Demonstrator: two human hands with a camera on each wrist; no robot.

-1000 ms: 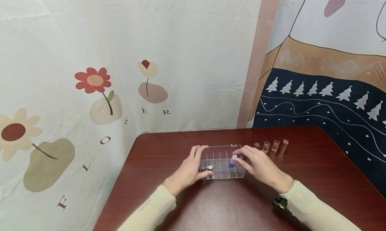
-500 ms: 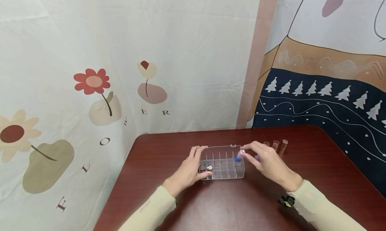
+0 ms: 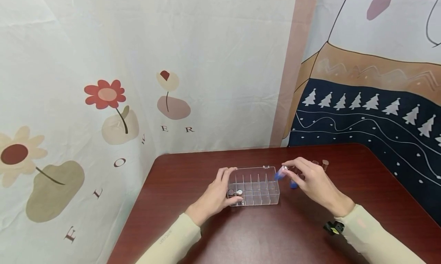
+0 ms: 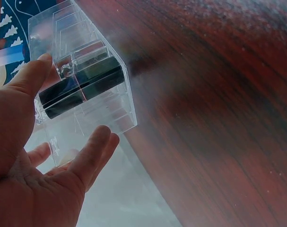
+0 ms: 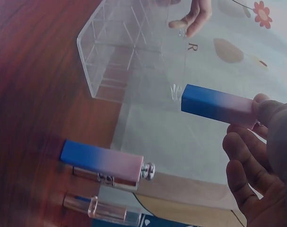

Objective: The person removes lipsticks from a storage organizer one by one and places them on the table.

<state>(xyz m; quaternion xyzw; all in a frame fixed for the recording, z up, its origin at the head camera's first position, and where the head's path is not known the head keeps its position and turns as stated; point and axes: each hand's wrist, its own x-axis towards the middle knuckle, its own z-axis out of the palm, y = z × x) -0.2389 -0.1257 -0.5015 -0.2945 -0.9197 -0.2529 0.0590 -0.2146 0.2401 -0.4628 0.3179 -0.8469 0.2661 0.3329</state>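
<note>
One pink-blue tube (image 5: 219,105) is pinched between the thumb and a fingertip of the right hand (image 3: 315,183), while the other fingers of this hand curve below it, a little apart. The tube is held tilted above the tabletop (image 3: 255,237), just beside the far right corner of the box (image 3: 256,199), and its blue end points down and toward the box; whether it touches the lid (image 3: 248,170), I cannot tell. The left hand (image 3: 213,195) holds the box at its left end, with the thumb on the near side and the fingers spread away from the thumb, reaching to the far side. The box is clear and divided into compartments, and its lid stands raised along the far side. Near the left hand, dark tubes (image 4: 82,87) lie inside the box, and a round silver top (image 3: 239,192) shows beside them. A second tube (image 5: 100,161), also pink and blue, stands upright on the tabletop to the right of the box, with its silver knob upward. Next to it stands a clear tube (image 5: 119,210). Farther toward the far right corner of the tabletop is a brown tube (image 3: 325,164). Behind the far edge of the tabletop hangs a pale cloth (image 3: 224,65) with printed flowers.
</note>
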